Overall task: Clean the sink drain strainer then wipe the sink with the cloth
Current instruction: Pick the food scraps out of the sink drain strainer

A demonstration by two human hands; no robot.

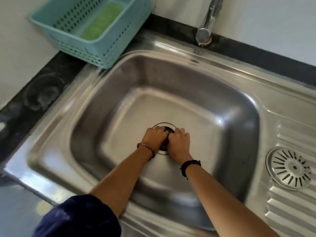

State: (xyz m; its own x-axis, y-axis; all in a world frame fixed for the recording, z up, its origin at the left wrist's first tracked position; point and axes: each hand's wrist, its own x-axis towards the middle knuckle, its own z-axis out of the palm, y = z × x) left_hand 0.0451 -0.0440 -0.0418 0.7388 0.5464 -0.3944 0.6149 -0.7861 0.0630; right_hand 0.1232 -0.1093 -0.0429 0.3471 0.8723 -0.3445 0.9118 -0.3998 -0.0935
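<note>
Both hands met over the drain opening [168, 130] at the bottom of the sink [119, 93], covering most of it; only a dark arc showed between the knuckles. The left hand [154, 136] and right hand [179, 141] had fingers curled downward, but whether they gripped anything was hidden. The metal strainer [290, 168] lay apart on the ribbed drainboard [290, 211] to the right. A green cloth [100, 21] sat in the teal basket [102, 48] behind; the tap [207, 23] was cut off above.
</note>
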